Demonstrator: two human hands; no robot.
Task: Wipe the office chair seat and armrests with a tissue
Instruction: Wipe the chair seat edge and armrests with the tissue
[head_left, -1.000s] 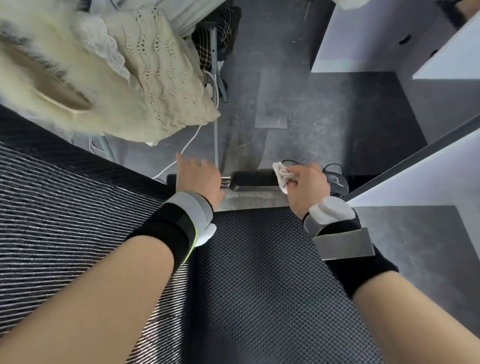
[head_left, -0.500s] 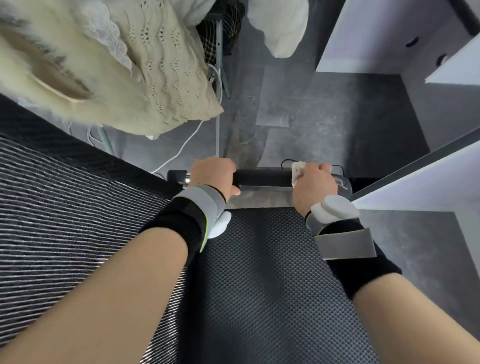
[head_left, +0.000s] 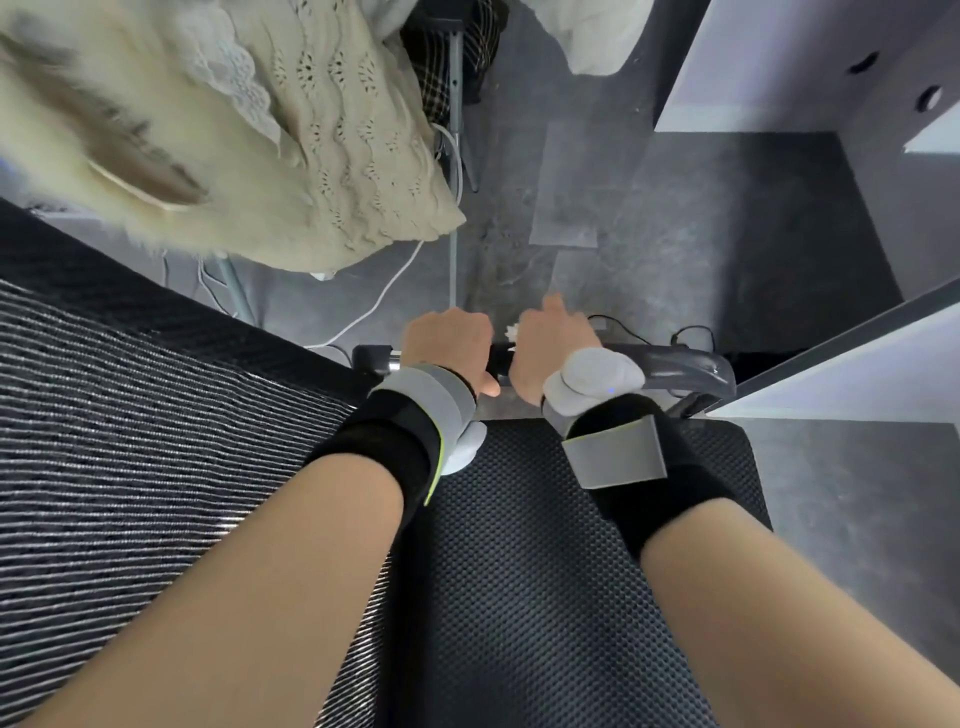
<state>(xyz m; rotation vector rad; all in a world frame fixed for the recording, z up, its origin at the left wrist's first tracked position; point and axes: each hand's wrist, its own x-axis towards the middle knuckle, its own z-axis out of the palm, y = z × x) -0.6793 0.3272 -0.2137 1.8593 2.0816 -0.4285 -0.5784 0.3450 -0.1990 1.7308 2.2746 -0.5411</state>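
Note:
The black mesh chair seat (head_left: 545, 597) fills the lower middle, with the striped backrest (head_left: 130, 441) at the left. The dark armrest (head_left: 680, 364) runs across just beyond the seat. My left hand (head_left: 447, 343) is closed around the armrest's left part. My right hand (head_left: 550, 343) lies on the armrest beside it, pressing a white tissue (head_left: 511, 331) against it. Only a small corner of the tissue shows between the two hands. Both wrists wear black and grey bands.
Cream knitted and furry clothes (head_left: 234, 130) hang over a metal rack at the upper left. White cables (head_left: 384, 296) trail on the grey floor (head_left: 675, 234). A white desk panel (head_left: 857, 374) stands close at the right, and a white cabinet (head_left: 779, 62) at the upper right.
My right hand has slid left along the armrest with the tissue, ending next to my left hand. My left hand went from resting open to closing around the armrest.

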